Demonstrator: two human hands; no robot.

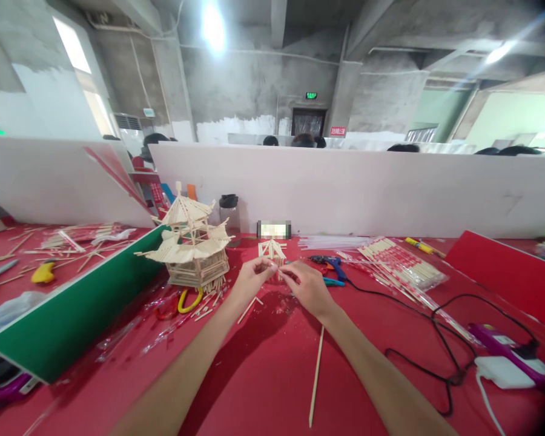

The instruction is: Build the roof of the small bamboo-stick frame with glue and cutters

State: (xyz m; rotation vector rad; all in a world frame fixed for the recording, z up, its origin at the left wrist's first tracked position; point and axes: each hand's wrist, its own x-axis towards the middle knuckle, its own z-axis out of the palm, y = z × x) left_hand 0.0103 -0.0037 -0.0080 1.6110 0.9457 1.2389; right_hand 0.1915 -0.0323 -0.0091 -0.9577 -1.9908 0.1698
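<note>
My left hand [254,277] and my right hand [307,289] meet at the middle of the red table, fingertips pinched close together. Whatever lies between the fingertips is too small to make out. Right behind them stands a small model of wooden sticks [271,248] with a pointed roof, its lower part mostly covered by the hands. To the left rises a larger tiered stick pavilion [198,275]. A long thin stick [317,381] lies beside my right forearm, and short stick pieces [249,310] lie near my left wrist.
Right of the hands lies a blue glue gun [338,270] with a black cord. Packs of sticks [402,263] are farther right, near a purple device [504,348]. Yellow-handled scissors [190,301] sit before the pavilion. A green board [86,303] and white partition [345,191] stand around.
</note>
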